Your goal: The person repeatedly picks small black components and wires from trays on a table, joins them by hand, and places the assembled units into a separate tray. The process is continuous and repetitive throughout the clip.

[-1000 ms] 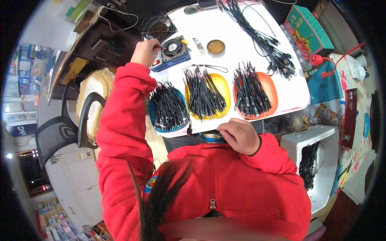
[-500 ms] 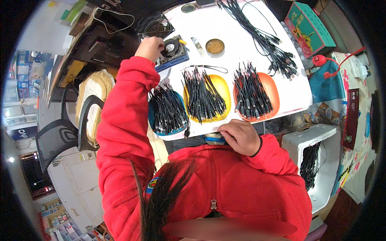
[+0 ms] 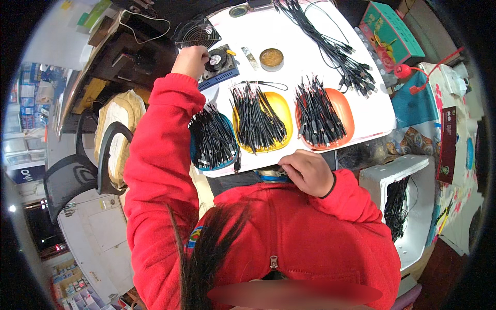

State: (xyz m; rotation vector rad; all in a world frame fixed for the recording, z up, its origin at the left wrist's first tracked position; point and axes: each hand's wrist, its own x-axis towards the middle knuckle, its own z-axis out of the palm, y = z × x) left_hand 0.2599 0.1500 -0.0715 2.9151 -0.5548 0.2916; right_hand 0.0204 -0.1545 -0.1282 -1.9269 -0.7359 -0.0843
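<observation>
My left hand [image 3: 190,61] reaches to a small blue-cased device [image 3: 221,77] with a round black-and-silver part [image 3: 217,60] on top. Its fingers are bent together at that part's left side, and whatever is between them is hidden. At the near table edge rests my right hand [image 3: 310,174], fingers curled in and their tips partly hidden. Between the hands stand three trays of short black cables with stripped ends: a blue tray [image 3: 229,124], a yellow tray [image 3: 281,113] and an orange tray [image 3: 343,111].
A black fan [image 3: 199,36] stands behind the device. To its right are a metal tin of amber stuff [image 3: 271,58] and a small blade-like strip [image 3: 250,58]. A bundle of long black cables [image 3: 330,46] lies at the far right. A white foam box [image 3: 369,178] holds more cables.
The whole view has shifted slightly, so the table sits a little further left and up. Both hands keep nearly the same places, the left at the device and the right at the edge.
</observation>
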